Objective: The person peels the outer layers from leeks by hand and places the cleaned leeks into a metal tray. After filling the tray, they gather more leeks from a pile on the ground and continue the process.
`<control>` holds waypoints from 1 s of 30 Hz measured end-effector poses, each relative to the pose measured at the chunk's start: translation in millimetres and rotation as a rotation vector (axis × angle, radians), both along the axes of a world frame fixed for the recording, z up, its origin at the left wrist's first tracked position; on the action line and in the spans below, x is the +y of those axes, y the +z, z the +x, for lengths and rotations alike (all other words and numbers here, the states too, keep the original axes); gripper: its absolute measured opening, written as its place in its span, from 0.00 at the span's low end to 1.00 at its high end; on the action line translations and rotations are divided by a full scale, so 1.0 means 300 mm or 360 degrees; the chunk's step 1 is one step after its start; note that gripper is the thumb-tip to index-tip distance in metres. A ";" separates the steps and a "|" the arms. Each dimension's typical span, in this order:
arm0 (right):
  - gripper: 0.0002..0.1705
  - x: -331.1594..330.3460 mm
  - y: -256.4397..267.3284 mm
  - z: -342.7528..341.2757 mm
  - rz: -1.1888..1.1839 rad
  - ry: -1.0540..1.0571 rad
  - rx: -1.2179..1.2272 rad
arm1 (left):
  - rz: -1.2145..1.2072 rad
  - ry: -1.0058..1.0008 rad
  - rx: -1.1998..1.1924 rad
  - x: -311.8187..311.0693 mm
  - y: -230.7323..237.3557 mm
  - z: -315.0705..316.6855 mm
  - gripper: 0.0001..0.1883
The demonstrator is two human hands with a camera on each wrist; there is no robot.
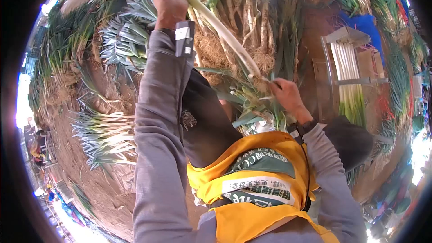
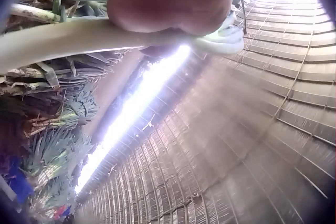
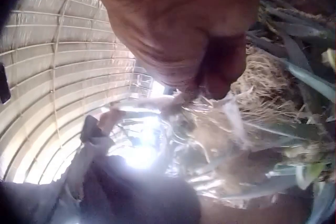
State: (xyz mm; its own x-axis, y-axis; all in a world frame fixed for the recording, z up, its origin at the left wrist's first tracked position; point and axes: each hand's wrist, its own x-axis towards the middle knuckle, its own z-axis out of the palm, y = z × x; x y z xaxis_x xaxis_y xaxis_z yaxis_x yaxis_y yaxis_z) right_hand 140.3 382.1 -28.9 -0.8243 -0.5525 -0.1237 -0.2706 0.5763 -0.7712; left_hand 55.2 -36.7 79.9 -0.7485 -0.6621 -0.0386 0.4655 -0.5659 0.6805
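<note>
Ribbed walls of an arched shelter curve overhead in the wrist views, above a bare earth floor lined with leek heaps. A person in a yellow apron, seen in the head view, works beside unsorted leeks with shaggy roots; a row of pale-stemmed leeks lies on the ground to the left. To the right, a metal rack cradles a straight bundle of white and green stalks, near a blue sheet.

Stretched between the two hands is a single leek, its long axis running aslant from the leafy end, far and to the left, to the root end, nearer the body and to the right. The left hand is the nearer to the leaves and grips the upper stem, fingers wrapped around it, with the white shank reaching back toward the torso. The right hand is the nearer to the roots. Its fingers are curled, the tips drawn together and apparently pinching the root end; whether a small tool also sits between them cannot be told through the blur.
</note>
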 end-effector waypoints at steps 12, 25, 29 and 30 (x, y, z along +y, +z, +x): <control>0.20 -0.017 0.261 -0.173 -0.0227 0.0002 0.0203 | -0.0225 -0.0226 0.0326 0.226 0.090 -0.057 0.20; 0.27 -0.392 0.410 -0.308 -0.0360 0.0013 0.1573 | -0.0280 -0.0530 0.0069 0.498 0.078 -0.014 0.11; 0.24 -0.403 0.348 -0.337 -0.0205 0.0000 0.1548 | -0.0645 -0.0719 -0.0117 0.491 0.052 -0.010 0.09; 0.21 -0.402 0.332 -0.343 -0.0188 -0.0026 0.1452 | -0.0882 -0.0766 -0.0099 0.486 0.042 -0.007 0.09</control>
